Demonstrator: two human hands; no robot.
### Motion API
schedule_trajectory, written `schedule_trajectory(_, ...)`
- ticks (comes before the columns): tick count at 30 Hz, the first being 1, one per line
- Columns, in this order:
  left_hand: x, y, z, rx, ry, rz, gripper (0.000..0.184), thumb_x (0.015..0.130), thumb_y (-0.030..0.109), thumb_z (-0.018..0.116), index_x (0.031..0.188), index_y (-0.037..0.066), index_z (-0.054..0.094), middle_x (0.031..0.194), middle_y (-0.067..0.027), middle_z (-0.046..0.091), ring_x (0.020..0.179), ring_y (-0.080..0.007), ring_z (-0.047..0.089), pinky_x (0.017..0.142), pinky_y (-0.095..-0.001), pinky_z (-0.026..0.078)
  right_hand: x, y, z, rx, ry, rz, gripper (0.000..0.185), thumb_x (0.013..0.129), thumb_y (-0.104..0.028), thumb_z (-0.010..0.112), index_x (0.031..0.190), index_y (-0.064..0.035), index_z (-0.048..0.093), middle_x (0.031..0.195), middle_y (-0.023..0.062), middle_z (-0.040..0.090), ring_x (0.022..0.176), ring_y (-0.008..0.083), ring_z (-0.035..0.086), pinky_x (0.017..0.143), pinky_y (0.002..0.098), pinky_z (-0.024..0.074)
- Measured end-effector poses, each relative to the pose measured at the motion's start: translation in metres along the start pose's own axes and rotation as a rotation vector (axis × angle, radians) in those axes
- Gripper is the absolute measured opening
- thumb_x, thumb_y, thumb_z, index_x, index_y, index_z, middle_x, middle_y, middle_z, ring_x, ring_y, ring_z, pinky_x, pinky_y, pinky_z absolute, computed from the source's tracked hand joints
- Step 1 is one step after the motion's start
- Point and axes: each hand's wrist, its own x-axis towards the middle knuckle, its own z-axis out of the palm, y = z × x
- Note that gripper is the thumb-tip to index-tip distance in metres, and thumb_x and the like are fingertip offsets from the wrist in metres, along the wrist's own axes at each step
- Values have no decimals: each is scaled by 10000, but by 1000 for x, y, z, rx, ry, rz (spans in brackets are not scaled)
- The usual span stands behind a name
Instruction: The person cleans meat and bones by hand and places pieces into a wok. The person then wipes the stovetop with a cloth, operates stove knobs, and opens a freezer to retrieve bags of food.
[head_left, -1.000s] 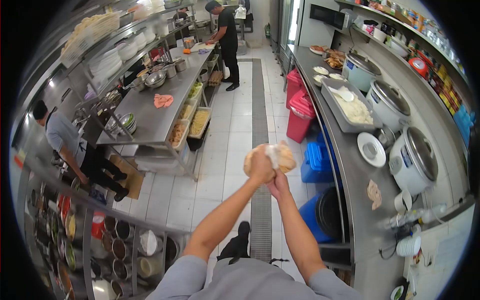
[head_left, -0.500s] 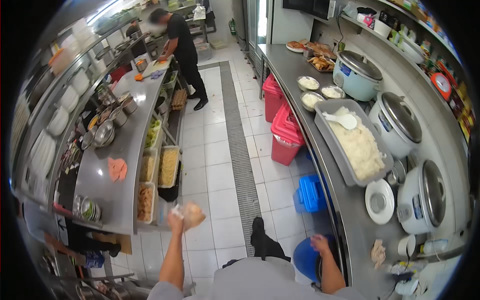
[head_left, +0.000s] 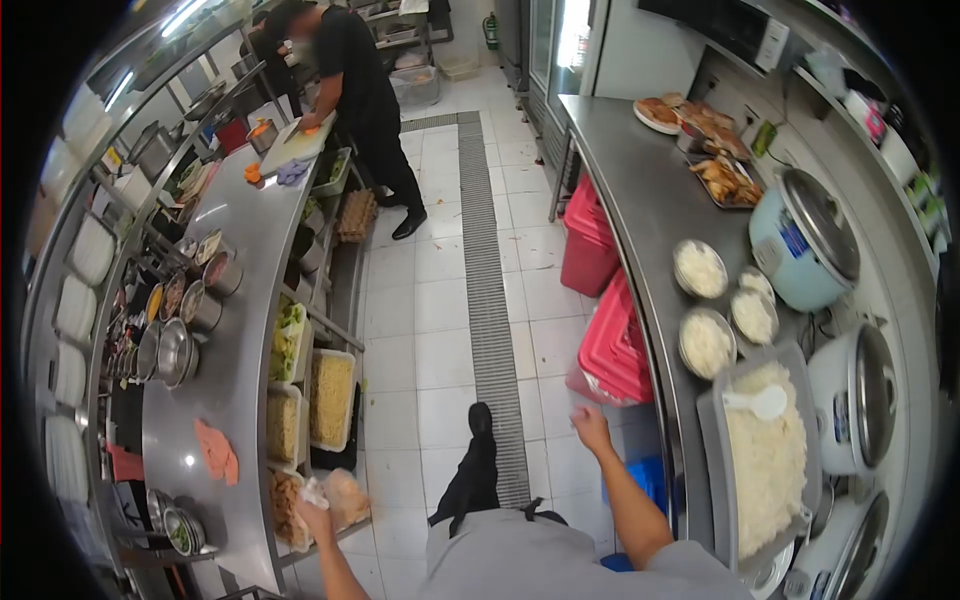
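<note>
My left hand is closed on the gathered top of a clear plastic bag with something pale orange-pink inside; the contents are too blurred to name. The bag hangs beside a tub of light brown pieces on the shelf under the left counter. My right hand holds nothing and swings in the aisle below the right counter, its fingers loosely apart, close to a red lidded bin.
A person in black works at a cutting board at the far left. A floor drain runs along the aisle. On the right counter stand bowls of rice, a rice tub and rice cookers. Noodle tubs line the left shelf.
My view has moved forward along the aisle. The bag in my left hand now hangs beside the left shelf tubs. My right hand has swung forward, and a foot has stepped ahead.
</note>
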Motion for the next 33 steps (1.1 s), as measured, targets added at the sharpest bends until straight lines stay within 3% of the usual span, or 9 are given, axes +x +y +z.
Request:
schedule_trajectory(1,31,-6,24,-139,-57,-134,192,800,73,613,971,-9,640,859,-43,637,778,-120,568,678,-292,468,32,-25,13,18,-30,-67,316,815,-138,654,1094,8,629,813,102,674,739,165,653,688,294,518)
schedule_trajectory(5,134,134,125,-378,-214,107,159,812,87,595,940,12,652,870,-32,635,794,-125,572,712,-287,472,154,-188,31,119,-142,-286,342,810,-176,695,1099,-3,635,829,101,674,789,166,650,711,286,516)
schedule_trajectory(9,240,292,235,-129,-448,447,199,741,54,598,932,43,654,834,-139,664,766,-278,639,721,-321,490,242,-313,35,126,-294,-449,438,793,-264,719,1167,-63,611,977,130,650,901,253,640,818,354,507)
schedule_trajectory(11,285,358,303,-66,-487,591,267,699,50,622,962,51,664,803,-176,661,755,-353,640,702,-368,507,288,-360,37,6,-206,-791,589,748,-311,758,1261,-106,552,1182,128,564,1105,284,548,956,441,433)
schedule_trajectory(14,337,460,399,-79,-559,851,312,662,64,666,974,57,674,830,-169,672,779,-364,642,700,-412,508,360,-421,31,-97,-89,-878,751,661,-363,816,1298,-102,518,1297,125,499,1268,322,408,1057,498,294)
schedule_trajectory(19,396,612,523,10,-684,1164,418,654,87,696,1069,99,655,945,-114,683,914,-298,630,872,-415,458,539,-419,17,-270,407,-832,611,639,-318,691,1222,-161,599,963,59,529,998,271,489,911,439,313)
schedule_trajectory(23,451,672,614,-56,-738,1344,438,742,62,644,1174,125,608,1058,-97,657,1068,-255,575,1003,-479,358,648,-412,-21,-112,362,-790,482,689,-385,656,1072,-93,661,946,106,608,968,285,557,910,448,328)
schedule_trajectory(29,587,702,682,-262,-865,1013,372,824,-1,589,1185,89,598,1181,-123,599,1084,-296,573,978,-432,415,797,-390,-27,159,422,-358,344,710,-94,596,1033,-11,679,954,209,674,916,397,608,866,438,457)
schedule_trajectory(33,715,688,749,-385,-906,653,400,784,-92,587,1158,49,604,1156,-126,605,976,-287,623,815,-330,524,879,-389,-25,38,525,-108,357,732,-9,536,1063,12,669,962,179,694,918,299,651,863,374,482)
